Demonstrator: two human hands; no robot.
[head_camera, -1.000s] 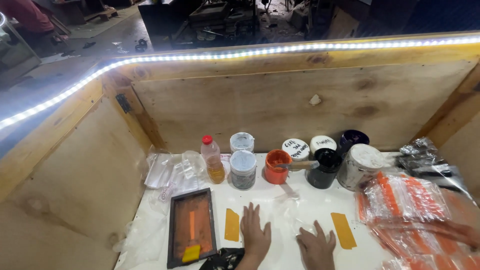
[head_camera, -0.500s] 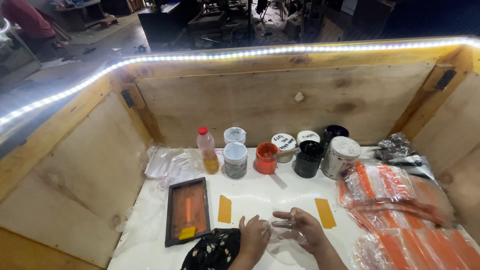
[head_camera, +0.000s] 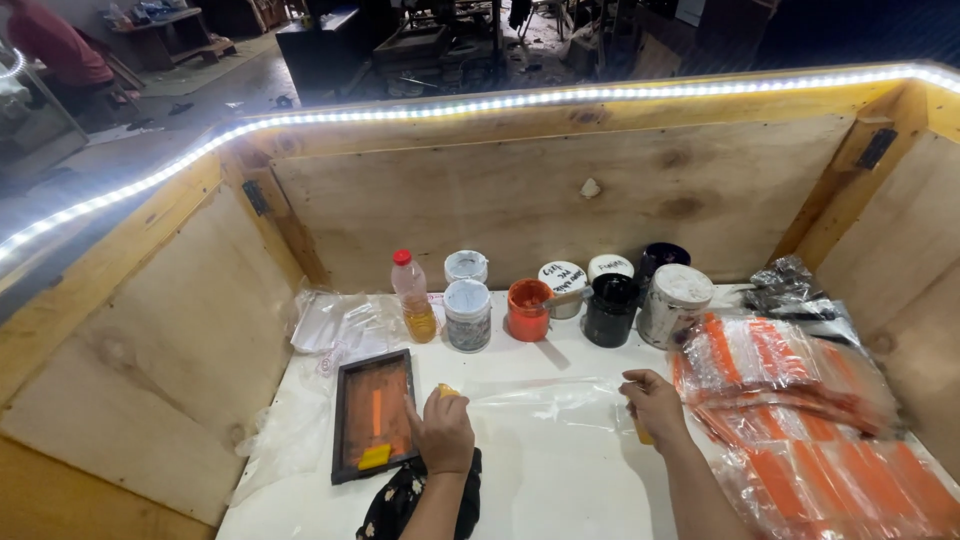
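Left hand (head_camera: 441, 432) and right hand (head_camera: 655, 405) pressing a clear plastic bag (head_camera: 545, 402) flat, white table (head_camera: 560, 490), paint jars (head_camera: 528, 309) behind

beyond the two hands (head_camera: 441, 432) (head_camera: 655, 405) stand seven paint pots (head_camera: 528, 309) and one bottle (head_camera: 414, 297). left of them lies one printing frame (head_camera: 373, 413); right of them, one heap of orange-printed bags (head_camera: 800, 410).

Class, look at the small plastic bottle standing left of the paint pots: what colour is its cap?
The bottle has a red cap, clearest in the head view.
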